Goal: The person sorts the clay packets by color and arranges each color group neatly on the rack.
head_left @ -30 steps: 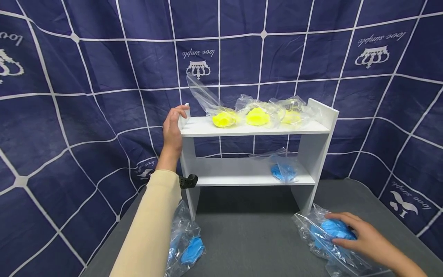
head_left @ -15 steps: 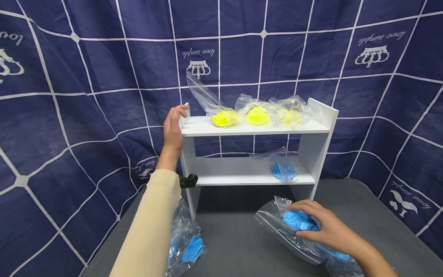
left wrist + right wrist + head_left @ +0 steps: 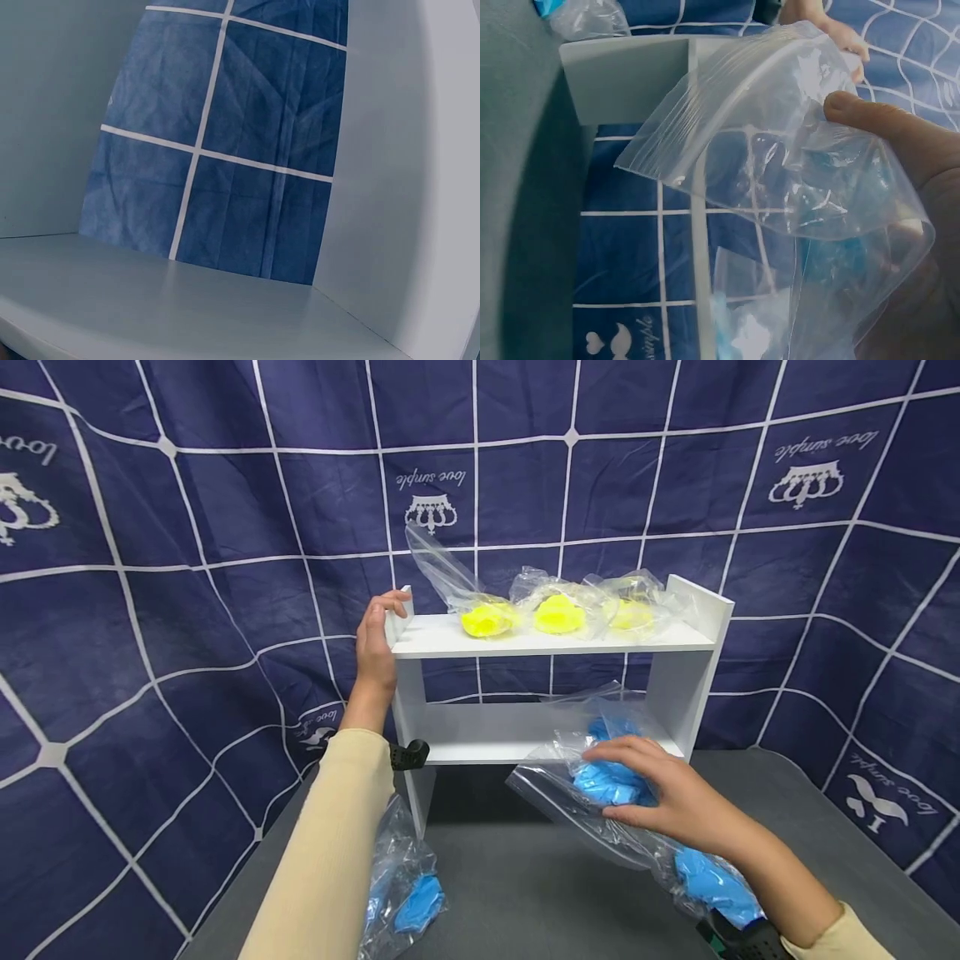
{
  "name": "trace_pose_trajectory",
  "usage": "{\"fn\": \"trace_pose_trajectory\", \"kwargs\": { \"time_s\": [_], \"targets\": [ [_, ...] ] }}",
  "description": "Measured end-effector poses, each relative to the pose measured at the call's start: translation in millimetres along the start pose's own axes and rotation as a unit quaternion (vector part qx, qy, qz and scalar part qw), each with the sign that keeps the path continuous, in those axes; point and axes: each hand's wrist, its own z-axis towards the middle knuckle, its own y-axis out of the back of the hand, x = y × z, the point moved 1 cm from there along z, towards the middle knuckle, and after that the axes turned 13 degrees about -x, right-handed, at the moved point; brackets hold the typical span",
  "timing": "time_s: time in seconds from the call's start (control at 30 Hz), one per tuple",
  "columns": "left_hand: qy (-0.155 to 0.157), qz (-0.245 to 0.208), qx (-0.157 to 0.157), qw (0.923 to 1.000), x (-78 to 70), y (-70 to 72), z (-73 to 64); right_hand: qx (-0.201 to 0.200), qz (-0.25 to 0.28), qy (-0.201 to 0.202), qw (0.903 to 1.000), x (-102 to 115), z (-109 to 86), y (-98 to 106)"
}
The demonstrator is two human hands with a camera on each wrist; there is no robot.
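A clear zip bag (image 3: 555, 789) with a crumpled blue item (image 3: 611, 783) inside hangs from my right hand (image 3: 671, 789), pinched between thumb and fingers. It is in front of the lower shelf board, overlapping its right part in the head view. In the right wrist view the bag (image 3: 727, 157) spreads out from under the thumb. My left hand (image 3: 377, 643) grips the upper left side panel of a white two-tier shelf (image 3: 465, 752), fingers over its edge. Behind the held bag, another bag with a blue item (image 3: 618, 725) lies on the lower board.
On the top board sit three clear bags with yellow contents (image 3: 558, 614). A bag with a blue item (image 3: 712, 885) lies on the dark table (image 3: 510, 893) beneath my right forearm; bagged blue items (image 3: 420, 902) lie at left. A blue checked curtain (image 3: 517, 493) surrounds the table.
My right hand has lifted the bag from the table at right and carried it left and up to the lower board. The left hand stays on the side panel.
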Motion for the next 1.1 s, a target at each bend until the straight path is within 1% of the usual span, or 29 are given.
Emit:
{"fn": "trace_pose_trajectory", "kwargs": {
  "time_s": [0.1,0.2,0.3,0.43,0.53,0.7,0.8,0.9,1.0,1.1],
  "targets": [
    [-0.008,-0.003,-0.002,1.0,1.9,2.5,1.7,0.002,0.007,-0.008,0.9999,0.4,17.4,-5.3],
    [-0.011,-0.002,-0.007,0.9999,2.7,5.5,2.8,-0.008,0.019,-0.012,0.9997,-4.5,33.2,-15.9],
    [-0.01,0.009,-0.009,0.9999,2.9,7.7,1.3,-0.021,0.024,-0.018,0.9994,-12.3,44.9,-28.0],
    [-0.016,0.012,-0.001,0.9998,5.5,7.3,-1.6,-0.042,0.015,-0.031,0.9985,-24.2,56.0,-40.1],
    [-0.021,0.007,0.003,0.9998,7.6,5.4,-1.9,-0.06,0.004,-0.038,0.9975,-30.9,66.4,-44.3],
    [-0.025,0.009,0.001,0.9996,7.5,3.1,-1.1,-0.074,-0.026,-0.038,0.9962,-38.2,83.0,-48.8],
    [-0.033,0.007,0.001,0.9994,6.8,2.3,-0.1,-0.075,-0.036,-0.047,0.9954,-44.6,87.9,-52.2],
    [-0.035,0.006,0.0,0.9994,5.6,1.5,0.5,-0.067,-0.045,-0.074,0.994,-53.1,88.6,-56.5],
    [-0.031,0.01,-0.001,0.9995,4.4,1.0,-0.2,-0.054,-0.057,-0.107,0.9912,-63.3,85.5,-62.1],
    [-0.029,0.013,-0.001,0.9995,4.1,1.1,-1.2,-0.045,-0.069,-0.129,0.9882,-71.1,80.4,-68.2]
  ]
}}
